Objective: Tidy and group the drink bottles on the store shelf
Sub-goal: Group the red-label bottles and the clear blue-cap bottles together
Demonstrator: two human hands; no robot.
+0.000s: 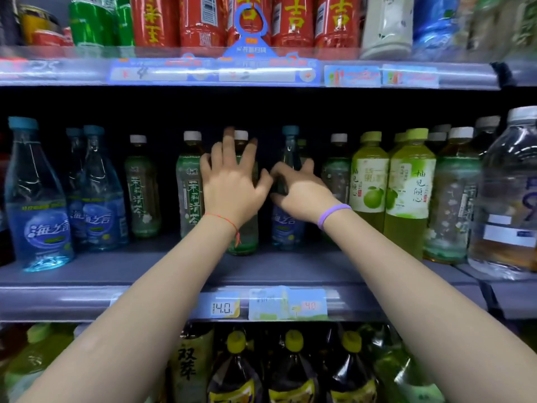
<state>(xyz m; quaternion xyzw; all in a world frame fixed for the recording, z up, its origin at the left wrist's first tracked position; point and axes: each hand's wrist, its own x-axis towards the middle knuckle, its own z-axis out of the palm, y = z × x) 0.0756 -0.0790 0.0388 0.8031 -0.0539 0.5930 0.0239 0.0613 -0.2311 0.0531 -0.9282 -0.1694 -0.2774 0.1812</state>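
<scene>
On the middle shelf (116,269) stand mixed drink bottles. My left hand (232,184) lies with spread, straight fingers against a white-capped green tea bottle (242,242) at the centre. Just to its right, my right hand (302,190) curls its fingers and thumb round a lone blue water bottle (287,228). Three matching blue water bottles (37,199) stand at the far left. More green tea bottles (189,193) stand between them and my hands. Pale green pomelo drink bottles (409,181) are grouped to the right.
A large clear water bottle (508,199) stands at the far right edge. Red bottles (290,18) fill the upper shelf, and dark bottles with yellow caps (293,359) fill the lower one. Price tags (223,308) hang on the shelf's front rail.
</scene>
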